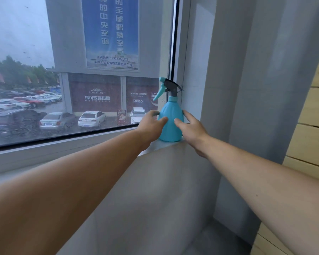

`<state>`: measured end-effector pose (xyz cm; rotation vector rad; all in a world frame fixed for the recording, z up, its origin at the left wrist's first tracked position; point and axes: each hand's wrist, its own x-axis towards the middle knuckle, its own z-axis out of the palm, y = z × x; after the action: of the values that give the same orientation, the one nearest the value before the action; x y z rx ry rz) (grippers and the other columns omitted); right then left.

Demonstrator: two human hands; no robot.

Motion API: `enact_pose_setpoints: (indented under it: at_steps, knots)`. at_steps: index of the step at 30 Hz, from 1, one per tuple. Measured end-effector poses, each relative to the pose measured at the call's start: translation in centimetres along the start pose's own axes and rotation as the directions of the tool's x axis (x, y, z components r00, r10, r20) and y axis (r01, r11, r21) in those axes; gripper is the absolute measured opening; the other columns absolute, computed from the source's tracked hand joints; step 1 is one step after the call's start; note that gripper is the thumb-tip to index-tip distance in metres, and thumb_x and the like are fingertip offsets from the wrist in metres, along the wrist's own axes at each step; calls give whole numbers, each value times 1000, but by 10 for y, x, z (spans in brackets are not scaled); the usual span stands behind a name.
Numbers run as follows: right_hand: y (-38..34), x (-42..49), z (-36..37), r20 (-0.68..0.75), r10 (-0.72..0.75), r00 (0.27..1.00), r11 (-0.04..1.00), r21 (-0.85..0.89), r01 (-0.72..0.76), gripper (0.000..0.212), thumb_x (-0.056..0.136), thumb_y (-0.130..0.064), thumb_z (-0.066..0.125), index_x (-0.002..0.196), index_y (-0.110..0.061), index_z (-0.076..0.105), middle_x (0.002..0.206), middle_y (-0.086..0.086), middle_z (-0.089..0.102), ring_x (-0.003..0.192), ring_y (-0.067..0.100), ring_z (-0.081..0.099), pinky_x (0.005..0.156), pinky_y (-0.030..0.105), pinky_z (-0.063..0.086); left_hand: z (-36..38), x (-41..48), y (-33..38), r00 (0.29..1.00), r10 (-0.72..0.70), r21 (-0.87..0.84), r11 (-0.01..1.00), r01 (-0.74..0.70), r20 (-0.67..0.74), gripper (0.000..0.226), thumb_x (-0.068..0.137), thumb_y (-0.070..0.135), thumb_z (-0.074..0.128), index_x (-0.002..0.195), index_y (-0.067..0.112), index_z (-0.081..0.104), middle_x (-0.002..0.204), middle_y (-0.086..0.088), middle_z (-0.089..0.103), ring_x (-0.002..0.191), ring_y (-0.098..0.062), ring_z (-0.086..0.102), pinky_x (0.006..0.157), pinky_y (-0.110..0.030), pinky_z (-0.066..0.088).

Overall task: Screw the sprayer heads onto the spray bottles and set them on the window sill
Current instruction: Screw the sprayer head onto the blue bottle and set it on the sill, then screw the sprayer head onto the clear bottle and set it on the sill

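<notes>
nearest the camera, both bare forearms reach forward over the grey wall face under the window. past them runs the window sill [156, 146], a narrow pale ledge whose front edge drops straight to that wall.

the left hand [151, 124] and right hand [193, 131] meet at the sill's right end, one on each side of the teal spray bottle [171, 111]. each hand has its thumb on the bottle's front and its fingers curved round the flank, so the bottle is held between them. how firmly, i cannot tell.

the bottle stands upright on the sill, in the right corner, with its base near the front edge. its sprayer head [168, 87] is on the neck and looks seated straight, nozzle and trigger pointing left. by my reading this bottle is assembled and placed, and only letting go is left. no other bottle or loose head is in view, so i cannot judge the rest.

room is tight on the right, where the side wall [201, 70] stands just beside the bottle. the window pane [26, 89] is close behind it. to the left the sill runs on, partly hidden by the left arm. through the glass are parked cars [91, 118].
</notes>
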<state>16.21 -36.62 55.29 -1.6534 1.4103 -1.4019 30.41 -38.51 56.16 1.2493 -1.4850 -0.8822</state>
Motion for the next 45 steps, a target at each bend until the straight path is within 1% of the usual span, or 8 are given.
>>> enact_pose_setpoints:
  at_steps: [11, 14, 18, 25, 29, 33, 40, 45]
  knots:
    - [3, 5, 4, -11, -31, 999, 998, -64, 30, 52, 93, -26, 60, 142, -33, 45, 97, -10, 64, 101, 19, 65, 84, 27, 52, -2, -4, -5, 999, 16, 63, 998, -13, -45, 52, 98, 33, 64, 147, 20, 51, 132, -13, 67, 118, -33, 68, 85, -34, 53]
    - [4, 4, 4, -27, -33, 999, 995, -96, 30, 62, 92, -25, 62, 149, -30, 37, 116, -3, 61, 103, 16, 60, 84, 25, 46, -5, -6, -5, 998, 20, 80, 997, -16, -56, 51, 98, 33, 65, 146, 19, 51, 128, -13, 69, 116, -34, 68, 80, -32, 50]
    - [9, 4, 1, -71, 13, 997, 991, -134, -22, 80, 89, -34, 66, 155, -34, 21, 153, 6, 42, 137, 21, 46, 111, 38, 41, -9, -12, -3, 997, 42, 140, 990, -32, -67, 53, 99, 33, 63, 148, 17, 48, 122, -3, 60, 101, -23, 61, 82, -30, 45]
    - [14, -24, -25, -114, 58, 992, 989, -126, -72, 72, 88, -41, 65, 151, -36, 30, 145, 11, 49, 127, 24, 54, 99, 34, 45, -14, -35, 6, 997, 56, 253, 967, -40, -58, 59, 98, 37, 63, 148, 13, 46, 143, -11, 59, 126, -33, 62, 105, -44, 51]
    - [22, -72, -48, -85, 85, 993, 989, -115, -94, 49, 86, -36, 68, 132, -27, 55, 114, 7, 67, 102, 20, 65, 98, 45, 53, -4, -71, 6, 993, 113, 230, 968, -99, -46, 50, 95, 38, 64, 139, 16, 53, 128, -9, 67, 90, -27, 66, 78, -35, 54]
    - [50, -157, -69, 1, 209, 978, 968, -143, -207, 10, 88, -20, 70, 98, -20, 70, 95, 18, 73, 84, 25, 65, 91, 52, 55, 25, -127, -14, 981, 100, 247, 959, -140, 168, 31, 94, 38, 67, 117, 17, 66, 100, -1, 75, 62, -10, 57, 57, -25, 44]
    - [152, -299, -94, 4, 509, 861, 849, -166, -501, 5, 88, -15, 70, 92, -14, 72, 98, 23, 74, 86, 32, 71, 83, 46, 58, 107, -232, -121, 849, -217, 271, 958, 91, 481, 17, 95, 27, 69, 102, 12, 69, 85, -5, 65, 69, -20, 58, 62, -28, 47]
    - [223, -370, -95, -5, 657, 754, 746, -134, -652, 4, 89, -14, 69, 92, -11, 70, 93, 18, 72, 81, 23, 66, 80, 42, 58, 162, -291, -207, 701, -417, 395, 895, 206, 579, 36, 94, 34, 69, 119, 8, 67, 104, -13, 68, 89, -21, 62, 81, -36, 54]
